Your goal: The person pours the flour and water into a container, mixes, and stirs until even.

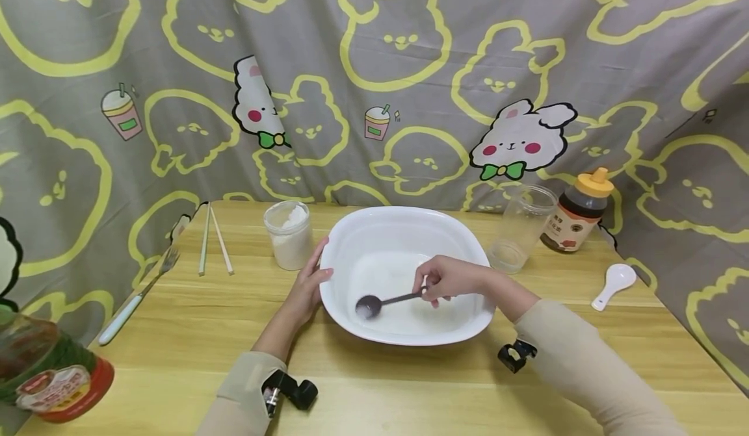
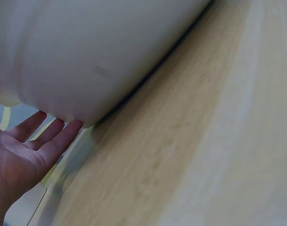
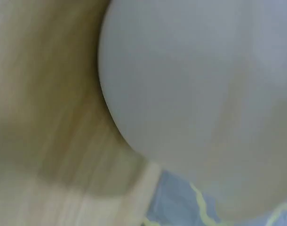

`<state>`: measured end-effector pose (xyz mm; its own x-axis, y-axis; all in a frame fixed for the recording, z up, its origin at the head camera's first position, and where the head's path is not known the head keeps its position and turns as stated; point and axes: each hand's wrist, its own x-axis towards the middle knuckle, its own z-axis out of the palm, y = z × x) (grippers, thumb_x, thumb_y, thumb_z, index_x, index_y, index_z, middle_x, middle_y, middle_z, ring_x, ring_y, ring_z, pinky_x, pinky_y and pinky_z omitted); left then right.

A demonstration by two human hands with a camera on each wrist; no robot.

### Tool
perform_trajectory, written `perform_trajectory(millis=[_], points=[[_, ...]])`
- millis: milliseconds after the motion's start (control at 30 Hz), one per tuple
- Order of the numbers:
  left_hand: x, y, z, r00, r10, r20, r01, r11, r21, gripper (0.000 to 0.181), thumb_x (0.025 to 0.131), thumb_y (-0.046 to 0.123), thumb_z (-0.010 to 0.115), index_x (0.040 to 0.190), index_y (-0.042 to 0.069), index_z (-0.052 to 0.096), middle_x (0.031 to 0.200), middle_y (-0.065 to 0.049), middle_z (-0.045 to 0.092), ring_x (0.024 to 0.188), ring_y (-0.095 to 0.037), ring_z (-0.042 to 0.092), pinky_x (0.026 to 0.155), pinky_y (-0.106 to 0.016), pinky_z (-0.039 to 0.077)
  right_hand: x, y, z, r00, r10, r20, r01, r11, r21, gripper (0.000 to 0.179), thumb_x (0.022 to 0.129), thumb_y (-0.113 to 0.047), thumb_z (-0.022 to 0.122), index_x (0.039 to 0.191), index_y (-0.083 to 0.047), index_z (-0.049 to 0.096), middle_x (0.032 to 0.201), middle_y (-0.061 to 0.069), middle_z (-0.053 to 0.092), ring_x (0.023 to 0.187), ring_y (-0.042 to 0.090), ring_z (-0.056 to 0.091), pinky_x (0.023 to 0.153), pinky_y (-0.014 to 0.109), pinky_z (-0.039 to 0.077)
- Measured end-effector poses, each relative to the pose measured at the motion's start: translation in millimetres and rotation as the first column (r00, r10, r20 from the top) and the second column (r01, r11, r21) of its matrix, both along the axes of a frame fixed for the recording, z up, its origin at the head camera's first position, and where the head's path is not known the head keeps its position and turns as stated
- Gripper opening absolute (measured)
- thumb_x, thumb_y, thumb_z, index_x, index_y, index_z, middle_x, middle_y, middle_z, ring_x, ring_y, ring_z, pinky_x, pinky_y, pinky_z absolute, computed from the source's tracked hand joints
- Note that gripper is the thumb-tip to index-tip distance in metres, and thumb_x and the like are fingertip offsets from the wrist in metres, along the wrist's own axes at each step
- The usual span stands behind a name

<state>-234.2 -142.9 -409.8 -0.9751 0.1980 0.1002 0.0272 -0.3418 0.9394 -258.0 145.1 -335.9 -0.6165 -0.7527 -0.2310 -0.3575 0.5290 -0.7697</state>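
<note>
A white basin (image 1: 404, 340) with a whitish layer, perhaps liquid, at its bottom sits on the wooden table. My left hand (image 1: 305, 286) holds its left side, thumb over the rim and the other fingers against the outer wall. In the left wrist view, the fingertips of that hand (image 2: 30, 150) touch the underside of the basin (image 2: 101, 52). Inside the basin, my right hand (image 1: 447, 279) pinches the handle of a dark long-handled spoon (image 1: 398, 299), its bowl low near the front left. The right wrist view shows only the basin's outside (image 3: 190, 94); the hand is hidden there.
Behind the basin stand a jar of white powder (image 1: 291, 241), a clear plastic cup (image 1: 517, 234) and a honey-like squeeze bottle (image 1: 576, 215). A white spoon (image 1: 614, 284) lies right; chopsticks (image 1: 220, 241) and a fork (image 1: 137, 299) lie left, near a red-based bottle (image 1: 58, 377).
</note>
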Motion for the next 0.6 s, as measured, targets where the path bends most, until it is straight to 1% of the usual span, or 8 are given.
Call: perform_trajectory(millis=[67, 133, 233, 333, 400, 467, 533, 600], points=[[0.0, 0.0, 0.5, 1.000, 0.000, 0.005, 0.000, 1.000, -0.005, 0.067, 0.078, 0.010, 0.047, 0.138, 0.025, 0.020, 0.134, -0.014, 0.027, 0.111, -0.040, 0.034, 0.078, -0.043, 0.043, 2.7, 11, 4.7, 1.000, 0.019, 0.009, -0.020, 1.000, 0.011, 0.011, 0.077, 0.000, 0.056, 0.086, -0.002, 0.062, 0.055, 0.008, 0.057, 0.040, 0.009, 0.038, 0.039, 0.018, 0.031], [0.0, -0.3, 0.9, 1.000, 0.000, 0.009, 0.000, 1.000, -0.010, 0.067, 0.078, 0.010, 0.047, 0.138, 0.025, 0.021, 0.135, -0.014, 0.027, 0.111, -0.040, 0.034, 0.079, -0.043, 0.043, 4.9, 23, 10.8, 1.000, 0.018, 0.012, -0.019, 1.000, 0.022, 0.011, 0.076, 0.002, 0.055, 0.084, -0.002, 0.062, 0.054, 0.008, 0.055, 0.040, 0.008, 0.037, 0.038, 0.017, 0.030], [-0.3, -0.6, 1.5, 1.000, -0.008, 0.013, 0.008, 1.000, -0.006, 0.068, 0.078, 0.009, 0.046, 0.138, 0.024, 0.020, 0.136, -0.012, 0.025, 0.113, -0.040, 0.032, 0.080, -0.045, 0.041, 6.9, 39, 20.1, 1.000, -0.003, -0.025, 0.005, 0.998, 0.065, 0.011, 0.074, 0.003, 0.055, 0.081, -0.002, 0.062, 0.054, 0.005, 0.054, 0.042, 0.009, 0.040, 0.039, 0.017, 0.031], [-0.5, -0.4, 1.7, 1.000, -0.012, 0.012, 0.012, 1.000, 0.003, 0.068, 0.078, 0.009, 0.046, 0.138, 0.024, 0.019, 0.137, -0.011, 0.024, 0.114, -0.041, 0.030, 0.083, -0.047, 0.039, 7.1, 51, 29.9, 0.993, -0.054, -0.107, 0.067, 0.990, 0.128, 0.012, 0.071, 0.004, 0.054, 0.078, -0.002, 0.061, 0.054, 0.003, 0.053, 0.044, 0.011, 0.044, 0.039, 0.019, 0.033], [-0.6, -0.2, 1.8, 1.000, -0.012, 0.009, 0.012, 1.000, 0.006, 0.067, 0.078, 0.009, 0.046, 0.138, 0.024, 0.019, 0.137, -0.010, 0.024, 0.114, -0.041, 0.029, 0.083, -0.047, 0.038, 4.9, 55, 34.9, 0.979, -0.102, -0.177, 0.131, 0.978, 0.163, 0.012, 0.070, 0.005, 0.052, 0.076, -0.001, 0.060, 0.054, 0.003, 0.053, 0.045, 0.014, 0.046, 0.039, 0.021, 0.035], [-0.7, -0.1, 1.8, 1.000, -0.008, 0.007, 0.008, 1.000, 0.003, 0.067, 0.078, 0.009, 0.046, 0.138, 0.024, 0.020, 0.137, -0.011, 0.024, 0.114, -0.042, 0.029, 0.083, -0.047, 0.039, 0.7, 56, 36.8, 0.959, -0.159, -0.235, 0.204, 0.962, 0.182, 0.012, 0.069, 0.005, 0.051, 0.076, -0.001, 0.060, 0.055, 0.003, 0.052, 0.046, 0.016, 0.047, 0.040, 0.023, 0.037], [-0.7, 0.1, 1.6, 1.000, -0.005, 0.006, 0.005, 1.000, 0.000, 0.067, 0.078, 0.009, 0.046, 0.138, 0.024, 0.020, 0.136, -0.011, 0.025, 0.114, -0.042, 0.029, 0.082, -0.046, 0.040, -4.2, 54, 34.8, 0.936, -0.213, -0.280, 0.271, 0.945, 0.186, 0.012, 0.071, 0.004, 0.051, 0.078, -0.001, 0.060, 0.055, 0.003, 0.052, 0.048, 0.017, 0.047, 0.042, 0.025, 0.038], [-0.6, 0.5, 1.4, 1.000, -0.005, 0.006, 0.005, 1.000, 0.000, 0.068, 0.078, 0.009, 0.046, 0.138, 0.023, 0.020, 0.136, -0.012, 0.025, 0.113, -0.043, 0.029, 0.081, -0.046, 0.040, -8.2, 49, 29.4, 0.921, -0.247, -0.302, 0.306, 0.938, 0.166, 0.012, 0.073, 0.003, 0.051, 0.079, -0.001, 0.060, 0.056, 0.003, 0.052, 0.049, 0.016, 0.048, 0.044, 0.025, 0.039]])
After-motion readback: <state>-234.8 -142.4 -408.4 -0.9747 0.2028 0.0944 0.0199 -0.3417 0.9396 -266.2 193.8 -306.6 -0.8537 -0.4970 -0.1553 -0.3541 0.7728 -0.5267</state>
